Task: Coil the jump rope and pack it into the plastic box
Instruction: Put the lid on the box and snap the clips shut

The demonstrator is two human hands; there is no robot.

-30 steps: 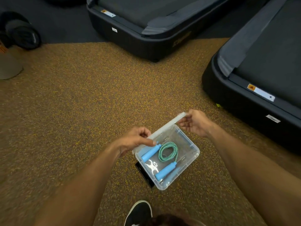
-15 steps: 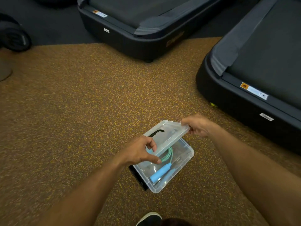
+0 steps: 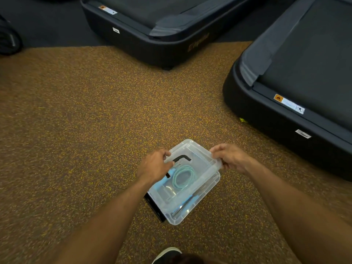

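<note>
Lying coiled, teal jump rope [image 3: 183,177] | left grip [image 3: 154,166], right grip [image 3: 231,158] — clamp lid [image 3: 200,159]

no legible text; treadmill labels [image 3: 289,103] are blurred.

A clear plastic box [image 3: 192,214] sits on a brown, yellow-flecked floor [image 3: 95,121]. The left hand [image 3: 154,166] and the right hand [image 3: 231,158] grip opposite edges of its clear lid [image 3: 202,155], which lies over the box and is not seated flush. A coiled teal jump rope [image 3: 183,177] shows through the lid. Two dark treadmills [image 3: 152,25] [image 3: 295,82] stand beyond, and a black shoe [image 3: 167,255] is at the bottom edge.
</note>
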